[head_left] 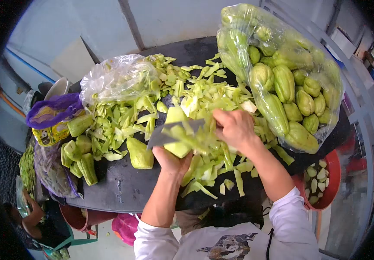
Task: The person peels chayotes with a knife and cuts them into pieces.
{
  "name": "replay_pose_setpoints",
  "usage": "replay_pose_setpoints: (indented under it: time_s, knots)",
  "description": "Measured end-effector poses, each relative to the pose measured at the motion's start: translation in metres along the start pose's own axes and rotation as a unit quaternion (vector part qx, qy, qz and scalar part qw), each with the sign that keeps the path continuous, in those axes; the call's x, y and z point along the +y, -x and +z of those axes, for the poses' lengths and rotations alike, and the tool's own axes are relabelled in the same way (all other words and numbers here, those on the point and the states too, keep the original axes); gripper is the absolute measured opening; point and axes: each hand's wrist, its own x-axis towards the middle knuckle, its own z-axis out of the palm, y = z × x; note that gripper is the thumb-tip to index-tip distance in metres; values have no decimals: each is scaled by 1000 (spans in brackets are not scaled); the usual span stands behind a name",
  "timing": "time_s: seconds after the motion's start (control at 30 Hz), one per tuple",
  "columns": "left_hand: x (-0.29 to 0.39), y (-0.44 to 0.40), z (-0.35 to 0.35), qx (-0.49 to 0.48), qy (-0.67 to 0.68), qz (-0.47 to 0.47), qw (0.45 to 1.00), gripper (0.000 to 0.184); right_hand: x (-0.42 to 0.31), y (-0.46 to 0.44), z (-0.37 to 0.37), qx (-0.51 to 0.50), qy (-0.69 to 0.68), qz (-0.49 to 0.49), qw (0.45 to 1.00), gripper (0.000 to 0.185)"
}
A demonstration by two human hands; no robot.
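Observation:
My left hand (169, 161) is wrapped round the lower end of a partly peeled pale green chayote (176, 115). A wide grey knife blade (157, 137) lies across the chayote, with green peel on it blurred by motion. My right hand (235, 128) is closed at the knife's right end, its fingers hiding the handle. Green peelings (208, 97) are heaped beneath and around both hands. Left of my left hand, a whole chayote (140, 154) stands on the dark table (113, 182).
A clear bag of chayotes (284, 82) stands at the back right. At the left are more chayotes (87, 168), a purple mesh bag (56, 108) and a crumpled clear bag (115, 78). A red bucket (335, 173) holds pale pieces below right. Another person's arm (34, 214) shows lower left.

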Motion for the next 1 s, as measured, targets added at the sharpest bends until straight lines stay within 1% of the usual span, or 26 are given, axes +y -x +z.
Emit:
replay_pose_setpoints:
  time_s: [0.07, 0.1, 0.13, 0.17, 0.2, 0.27, 0.3, 0.33, 0.4, 0.43, 0.47, 0.53, 0.6, 0.63, 0.67, 0.73, 0.8, 0.87, 0.9, 0.93, 1.0]
  knots:
    - [5, -5, 2, 38, 18, -2, 999, 58, 5, -2, -3, 17, 29, 13, 999, 22]
    - [4, -3, 3, 35, 20, -3, 999, 58, 3, -3, -6, 8, 20, 14, 1000, 22]
    - [2, 1, 1, -5, 5, -14, 1000, 57, -1, -3, -8, -2, 11, 14, 1000, 22]
    - [1, 4, -1, -44, -10, -25, 999, 56, -8, -2, -11, 8, -5, -14, 1000, 23]
    - [0, 4, -5, -42, -11, -24, 999, 56, -8, -3, -9, 7, -7, -14, 1000, 23]
    - [-3, -1, -19, -70, 22, -23, 997, 51, -5, -3, -3, -32, -14, 23, 999, 22]
    - [1, -7, -23, -54, 1, -35, 998, 49, 3, -7, -1, -15, -12, 50, 999, 20]
    - [4, -4, -6, -22, -17, -36, 999, 52, 14, -8, 3, -14, -9, 53, 998, 20]
    - [5, -7, -3, -172, -8, -47, 984, 55, 29, -12, 6, -22, 54, 135, 989, 16]
    - [6, -7, 0, -176, -7, -45, 983, 55, 30, -12, 4, -24, 49, 141, 989, 14]
    - [6, -4, 2, -160, 12, -51, 986, 55, 31, -10, 3, -23, 49, 139, 989, 14]
    - [7, -1, 3, -140, 31, -53, 988, 55, 27, -10, -1, -43, 12, 159, 986, 22]
    - [11, -2, 5, -45, 99, -61, 992, 58, 30, -9, 1, -33, 11, 163, 986, 23]
    - [14, -1, 7, -35, 141, -63, 987, 55, 32, -7, 2, -19, 14, 170, 985, 24]
    - [16, -3, 6, -34, 139, -61, 988, 55, 33, -6, 1, -19, 11, 168, 985, 24]
    - [20, -8, 4, -70, 180, -68, 979, 49, 31, -7, -2, -16, -3, 164, 986, 25]
    - [22, -10, 1, -66, 190, -73, 977, 48, 28, -8, -8, -31, -23, 176, 984, 25]
    - [19, -17, -10, -90, 62, -59, 992, 51, 26, -4, -9, -2, -41, 168, 985, 24]
    - [18, -17, 0, -18, 10, -73, 997, 52, 27, -2, -9, -4, -41, 169, 985, 24]
    - [14, -17, 5, 16, 55, -100, 993, 52, 30, -1, -8, -1, -34, 165, 986, 24]
    - [17, -16, -1, -61, 148, -121, 980, 51, 30, -2, -9, 3, -29, 160, 987, 23]
